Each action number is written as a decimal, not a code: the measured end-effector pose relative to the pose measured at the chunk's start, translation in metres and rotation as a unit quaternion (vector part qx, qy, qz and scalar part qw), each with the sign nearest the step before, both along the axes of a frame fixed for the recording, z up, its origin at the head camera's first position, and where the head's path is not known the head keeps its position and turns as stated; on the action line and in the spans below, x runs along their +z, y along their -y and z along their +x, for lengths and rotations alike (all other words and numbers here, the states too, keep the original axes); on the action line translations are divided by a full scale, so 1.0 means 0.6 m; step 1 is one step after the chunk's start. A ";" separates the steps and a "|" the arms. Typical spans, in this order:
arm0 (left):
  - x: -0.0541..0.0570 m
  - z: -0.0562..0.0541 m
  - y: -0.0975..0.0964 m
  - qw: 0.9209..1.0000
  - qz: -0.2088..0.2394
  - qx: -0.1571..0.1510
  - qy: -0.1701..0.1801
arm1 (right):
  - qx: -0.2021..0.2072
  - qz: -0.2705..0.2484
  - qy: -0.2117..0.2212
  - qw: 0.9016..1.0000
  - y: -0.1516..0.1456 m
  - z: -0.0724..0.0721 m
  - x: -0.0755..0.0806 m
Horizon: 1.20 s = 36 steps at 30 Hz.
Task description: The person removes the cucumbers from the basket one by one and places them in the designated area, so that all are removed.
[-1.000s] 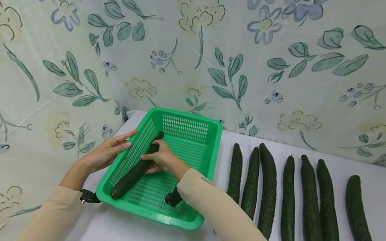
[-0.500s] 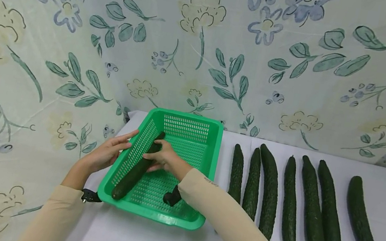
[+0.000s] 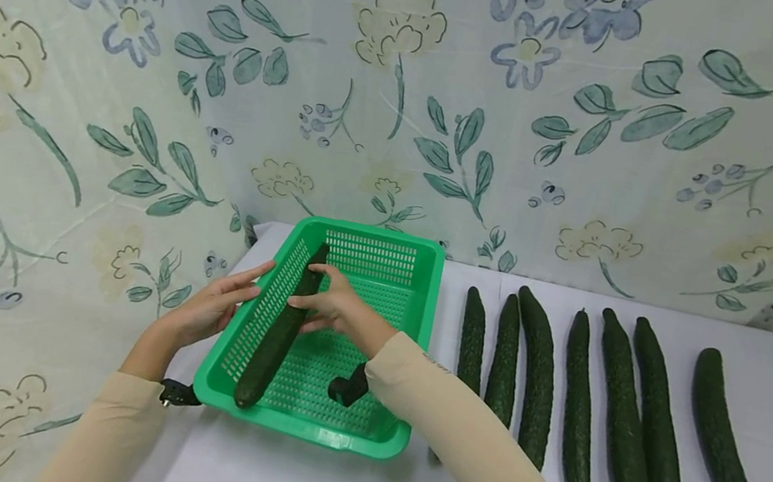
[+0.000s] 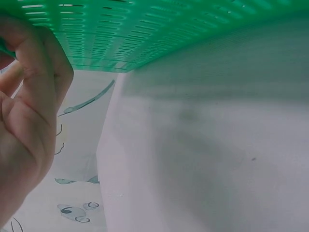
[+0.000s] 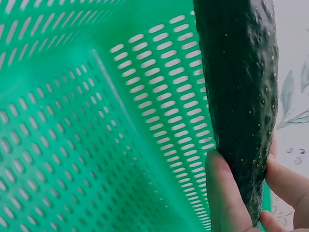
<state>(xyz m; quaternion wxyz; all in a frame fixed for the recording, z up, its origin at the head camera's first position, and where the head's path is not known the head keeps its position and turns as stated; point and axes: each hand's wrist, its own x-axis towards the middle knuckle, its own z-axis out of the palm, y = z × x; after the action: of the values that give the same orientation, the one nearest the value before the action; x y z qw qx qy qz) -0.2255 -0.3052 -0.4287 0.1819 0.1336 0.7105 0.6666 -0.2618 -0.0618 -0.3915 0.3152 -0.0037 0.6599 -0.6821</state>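
Observation:
A green plastic basket [image 3: 355, 438] with slotted walls stands on the white cloth. My left hand [image 3: 212, 310] grips its left rim; in the left wrist view the curled fingers [image 4: 36, 72] meet the green edge. My right hand [image 3: 344, 314] reaches inside and holds a long dark green cucumber [image 3: 272, 353] near the middle, pinched between thumb and fingers. Lengthwise along the left wall, the cucumber lies slightly slanted. Up close, the right wrist view has its bumpy skin [image 5: 241, 87] between the fingertips [image 5: 224, 188]; whether it touches the basket floor I cannot tell.
Several more cucumbers [image 3: 540, 375] lie side by side on the cloth [image 3: 748, 399] right of the basket, the rightmost [image 3: 734, 465] set apart and slanted. My right forearm [image 3: 475, 449] crosses over the nearer ones. A floral curtain [image 3: 452, 116] hangs behind.
My right hand has moved the cucumber slightly: its near end has shifted right, away from the left wall, and its far tip reaches farther back. The left hand has stayed on the rim.

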 end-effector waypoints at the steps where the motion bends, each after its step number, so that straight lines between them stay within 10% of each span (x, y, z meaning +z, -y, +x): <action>1: 0.000 0.000 0.001 1.000 -0.003 0.001 -0.001 | 0.004 -0.002 -0.001 1.000 -0.002 0.000 0.004; 36: 0.002 0.002 0.003 0.999 -0.034 0.025 -0.009 | 0.026 -0.040 -0.125 0.991 -0.168 0.028 0.082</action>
<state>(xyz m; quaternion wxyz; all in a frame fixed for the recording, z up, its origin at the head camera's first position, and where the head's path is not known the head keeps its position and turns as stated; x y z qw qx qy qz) -0.2243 -0.3071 -0.4277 0.1628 0.1154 0.7373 0.6454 -0.2448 0.0392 -0.3422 0.2470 -0.1189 0.6662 -0.6935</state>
